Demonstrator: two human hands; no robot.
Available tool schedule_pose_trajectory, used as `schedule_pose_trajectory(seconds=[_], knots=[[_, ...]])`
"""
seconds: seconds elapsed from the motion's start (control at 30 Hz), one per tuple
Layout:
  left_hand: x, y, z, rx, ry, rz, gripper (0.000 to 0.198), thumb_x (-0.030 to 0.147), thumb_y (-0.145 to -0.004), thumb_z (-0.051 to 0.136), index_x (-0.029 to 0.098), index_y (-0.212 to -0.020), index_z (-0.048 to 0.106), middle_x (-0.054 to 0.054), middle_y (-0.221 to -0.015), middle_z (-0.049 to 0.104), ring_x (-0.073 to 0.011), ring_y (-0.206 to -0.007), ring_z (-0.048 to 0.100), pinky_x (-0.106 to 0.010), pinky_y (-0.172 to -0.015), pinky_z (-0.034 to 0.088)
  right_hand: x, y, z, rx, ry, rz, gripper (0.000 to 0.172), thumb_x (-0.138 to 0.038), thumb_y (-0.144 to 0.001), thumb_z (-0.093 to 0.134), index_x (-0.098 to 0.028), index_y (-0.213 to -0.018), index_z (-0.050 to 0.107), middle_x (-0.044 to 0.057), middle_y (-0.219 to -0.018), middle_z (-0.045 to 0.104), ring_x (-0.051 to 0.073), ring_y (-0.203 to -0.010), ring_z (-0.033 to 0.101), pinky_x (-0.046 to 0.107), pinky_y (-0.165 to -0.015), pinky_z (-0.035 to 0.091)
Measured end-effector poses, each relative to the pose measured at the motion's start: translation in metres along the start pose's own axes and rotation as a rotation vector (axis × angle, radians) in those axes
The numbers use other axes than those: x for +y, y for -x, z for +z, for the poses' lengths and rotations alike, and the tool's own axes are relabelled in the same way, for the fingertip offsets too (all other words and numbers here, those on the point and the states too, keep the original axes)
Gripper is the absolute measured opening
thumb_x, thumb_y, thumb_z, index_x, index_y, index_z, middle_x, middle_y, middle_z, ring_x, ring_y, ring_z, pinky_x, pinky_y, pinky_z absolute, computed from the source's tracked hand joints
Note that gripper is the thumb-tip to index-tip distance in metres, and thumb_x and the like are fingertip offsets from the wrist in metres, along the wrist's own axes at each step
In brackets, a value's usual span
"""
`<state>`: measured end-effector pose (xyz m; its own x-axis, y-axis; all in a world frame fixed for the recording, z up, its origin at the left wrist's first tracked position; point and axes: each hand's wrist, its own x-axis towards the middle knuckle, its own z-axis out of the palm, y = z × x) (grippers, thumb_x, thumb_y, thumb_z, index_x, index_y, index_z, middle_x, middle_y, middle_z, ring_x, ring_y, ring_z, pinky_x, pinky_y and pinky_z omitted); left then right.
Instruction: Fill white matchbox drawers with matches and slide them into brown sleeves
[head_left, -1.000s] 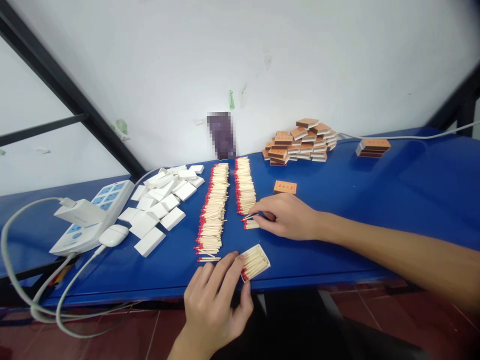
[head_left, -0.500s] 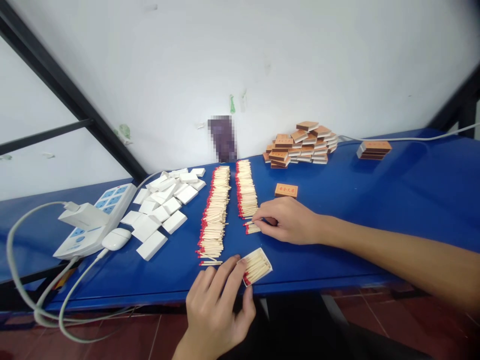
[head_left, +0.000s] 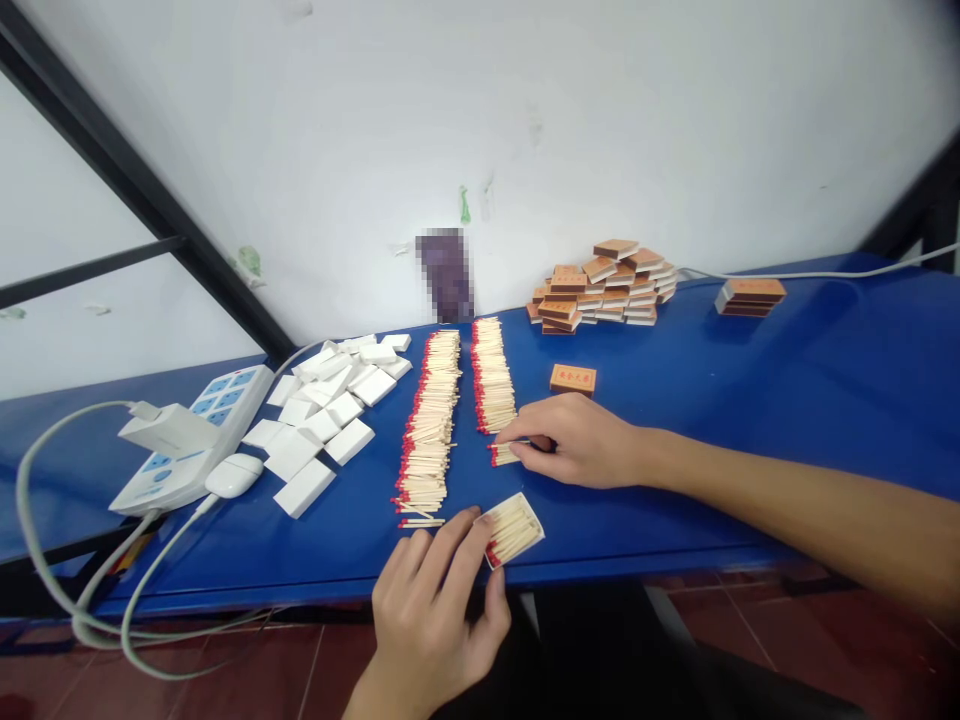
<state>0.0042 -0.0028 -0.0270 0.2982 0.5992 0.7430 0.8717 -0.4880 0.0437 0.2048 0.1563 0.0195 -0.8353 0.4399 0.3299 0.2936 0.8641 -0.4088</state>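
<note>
My left hand (head_left: 442, 600) is closed on a small white matchbox tray (head_left: 534, 522), gripping its left end between fingers and thumb near the table's front edge. Red-headed matches (head_left: 514, 532) lie side by side inside the tray. Beyond it, my right hand (head_left: 574, 440) pinches a few loose matches (head_left: 504, 454) at the near end of the right-hand row of matches (head_left: 493, 380); the fingers partly hide them. A longer row of matches (head_left: 429, 420) runs parallel on the left. Just behind my right hand lies an orange matchbox (head_left: 573, 379).
White matchbox trays (head_left: 322, 425) are heaped on the left, beside a power strip (head_left: 225, 400) with a plugged-in charger (head_left: 169, 430), a white adapter (head_left: 234, 475) and cables. Orange matchboxes (head_left: 600, 285) are piled at the back wall; a small stack of matchboxes (head_left: 750, 295) stands farther right.
My right index finger has shifted slightly left over the loose matches. My left hand and the tray stay nearly where they were.
</note>
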Motion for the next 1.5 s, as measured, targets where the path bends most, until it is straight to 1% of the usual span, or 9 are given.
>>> schedule_pose_trajectory(seconds=[0.1, 0.17, 0.3, 0.53, 0.77, 0.97, 1.17, 1.37, 1.5], knots=[[0.0001, 0.0006, -0.0001, -0.006, -0.009, 0.001, 0.027, 0.014, -0.088, 0.062, 0.012, -0.115, 0.066, -0.013, -0.11, 0.075, -0.0243, -0.082, 0.067, -0.036, -0.067, 0.048, -0.0006, 0.0016, 0.0001, -0.031, 0.027, -0.007, 0.032, -0.022, -0.096, 0.053, -0.02, -0.123, 0.07, 0.006, -0.101, 0.072, 0.017, -0.08, 0.064, 0.029, -0.074, 0.043], [0.0004, 0.0005, -0.0003, -0.008, -0.01, 0.0, 0.027, 0.014, -0.088, 0.061, 0.012, -0.115, 0.066, -0.013, -0.11, 0.075, -0.0247, -0.083, 0.067, -0.036, -0.068, 0.048, -0.0017, 0.0027, -0.0007, -0.056, 0.071, -0.006, 0.035, -0.025, -0.097, 0.054, -0.021, -0.128, 0.068, 0.007, -0.104, 0.07, 0.019, -0.085, 0.064, 0.03, -0.074, 0.044], [0.0008, -0.0009, -0.0004, 0.004, -0.007, -0.006, 0.026, 0.013, -0.088, 0.061, 0.013, -0.114, 0.066, -0.012, -0.108, 0.076, -0.0239, -0.082, 0.068, -0.035, -0.068, 0.048, -0.0019, 0.0036, -0.0014, -0.069, 0.093, -0.013, 0.029, -0.024, -0.098, 0.052, -0.022, -0.119, 0.071, 0.006, -0.097, 0.064, 0.017, -0.081, 0.061, 0.029, -0.07, 0.042], [0.0004, -0.0019, -0.0006, 0.002, -0.01, -0.002, 0.026, 0.014, -0.088, 0.061, 0.013, -0.113, 0.066, -0.014, -0.106, 0.076, -0.024, -0.081, 0.069, -0.035, -0.067, 0.048, 0.0021, 0.0021, 0.0017, 0.036, 0.011, -0.003, 0.026, -0.017, -0.095, 0.052, -0.017, -0.11, 0.072, 0.006, -0.095, 0.065, 0.016, -0.081, 0.061, 0.028, -0.072, 0.044], [0.0012, -0.0025, -0.0004, 0.007, -0.009, -0.007, 0.025, 0.014, -0.089, 0.06, 0.015, -0.114, 0.066, -0.012, -0.107, 0.076, -0.0225, -0.079, 0.068, -0.034, -0.067, 0.049, 0.0, 0.0012, 0.0008, -0.011, 0.032, 0.031, 0.027, -0.016, -0.093, 0.053, -0.02, -0.104, 0.077, 0.004, -0.086, 0.063, 0.015, -0.076, 0.061, 0.027, -0.068, 0.041], [0.0004, -0.0011, -0.0002, 0.004, -0.007, 0.003, 0.026, 0.014, -0.088, 0.061, 0.013, -0.114, 0.066, -0.013, -0.108, 0.076, -0.0239, -0.08, 0.067, -0.035, -0.067, 0.048, 0.0032, 0.0016, 0.0025, 0.042, 0.051, 0.01, 0.028, -0.013, -0.089, 0.052, -0.018, -0.106, 0.073, 0.006, -0.09, 0.067, 0.017, -0.077, 0.061, 0.028, -0.07, 0.041], [-0.0006, 0.0007, 0.0004, -0.003, -0.007, 0.003, 0.027, 0.014, -0.088, 0.061, 0.012, -0.115, 0.066, -0.014, -0.11, 0.075, -0.0241, -0.08, 0.067, -0.035, -0.066, 0.048, 0.0043, 0.0024, 0.0, -0.02, 0.13, 0.061, 0.026, -0.009, -0.078, 0.052, -0.018, -0.099, 0.066, 0.003, -0.084, 0.066, 0.015, -0.068, 0.053, 0.027, -0.062, 0.031], [-0.0005, -0.0007, 0.0001, 0.005, -0.006, 0.002, 0.026, 0.014, -0.088, 0.061, 0.012, -0.114, 0.066, -0.013, -0.109, 0.076, -0.0233, -0.078, 0.066, -0.035, -0.066, 0.047, 0.0055, 0.0036, 0.0006, -0.004, 0.13, 0.042, 0.028, -0.008, -0.079, 0.05, -0.017, -0.101, 0.064, 0.002, -0.083, 0.063, 0.015, -0.068, 0.051, 0.027, -0.063, 0.03], [-0.0001, -0.0013, -0.0003, 0.001, -0.004, 0.006, 0.027, 0.013, -0.088, 0.061, 0.011, -0.114, 0.066, -0.014, -0.109, 0.075, -0.0241, -0.08, 0.066, -0.035, -0.066, 0.047, 0.0039, 0.0023, -0.0005, -0.01, 0.118, 0.058, 0.023, -0.009, -0.08, 0.051, -0.017, -0.097, 0.063, 0.001, -0.079, 0.061, 0.014, -0.065, 0.048, 0.027, -0.061, 0.029]])
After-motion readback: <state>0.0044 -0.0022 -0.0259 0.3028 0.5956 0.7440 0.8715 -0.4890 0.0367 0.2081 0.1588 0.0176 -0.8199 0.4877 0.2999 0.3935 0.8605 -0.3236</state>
